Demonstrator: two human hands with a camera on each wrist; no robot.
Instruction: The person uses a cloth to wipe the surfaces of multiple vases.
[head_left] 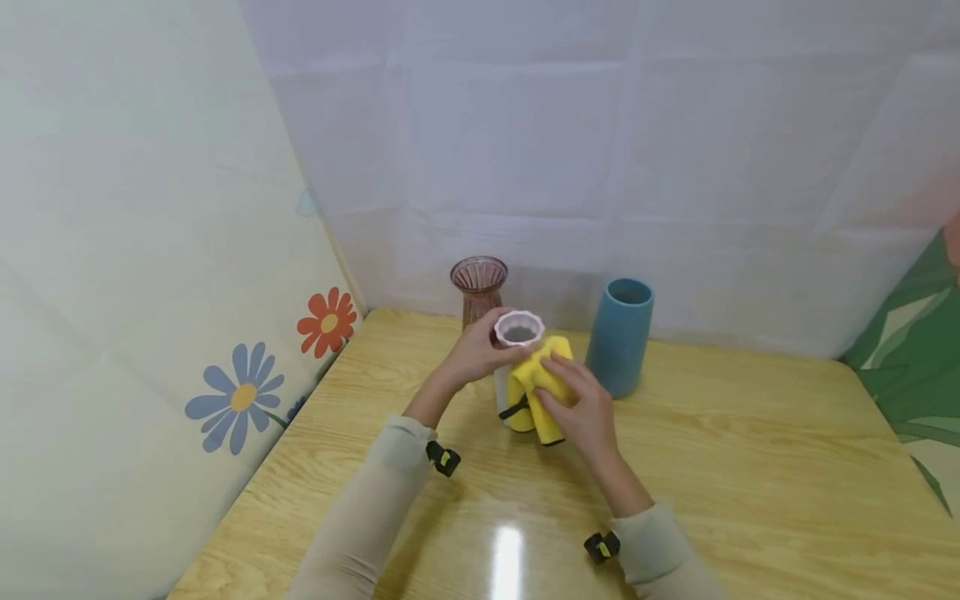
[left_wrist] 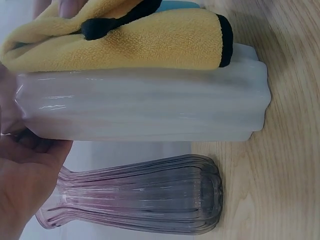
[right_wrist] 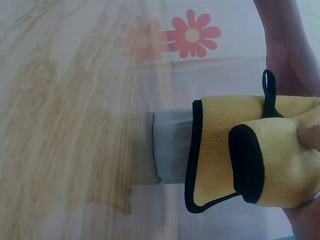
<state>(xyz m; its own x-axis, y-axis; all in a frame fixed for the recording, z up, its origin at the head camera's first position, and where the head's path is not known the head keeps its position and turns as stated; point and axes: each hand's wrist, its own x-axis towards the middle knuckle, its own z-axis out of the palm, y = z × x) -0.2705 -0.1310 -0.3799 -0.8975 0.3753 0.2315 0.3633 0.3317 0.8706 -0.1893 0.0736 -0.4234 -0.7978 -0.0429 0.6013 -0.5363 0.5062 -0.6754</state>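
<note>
Between the two hands, upright, a white vase (left_wrist: 140, 107) with a scalloped rim and lengthwise ribs. Against its side, at the right hand, a folded yellow cloth (right_wrist: 215, 150) with black edging and a black loop (right_wrist: 269, 92) (plainest in the right wrist view). Around the upper part of the white vase, just below the rim, the left hand (head_left: 482, 348), curled in a grip. On the yellow cloth, the right hand (head_left: 587, 410), with thumb and fingers bent to hold it against the vase.

Just beyond the left hand, partly hidden by it in the head view, a ribbed purple glass vase (head_left: 480, 292). Beyond the right hand and to its right, a plain blue vase (head_left: 621, 346). Under both hands, a wood-grain tabletop (head_left: 750, 450). Beyond them, a creased pale sheet (head_left: 510, 142). Well to the left of the left hand, a red flower (head_left: 327, 322) and a blue flower (head_left: 242, 397) (both printed). Far to the right of the right hand, printed green leaves (head_left: 907, 350).
</note>
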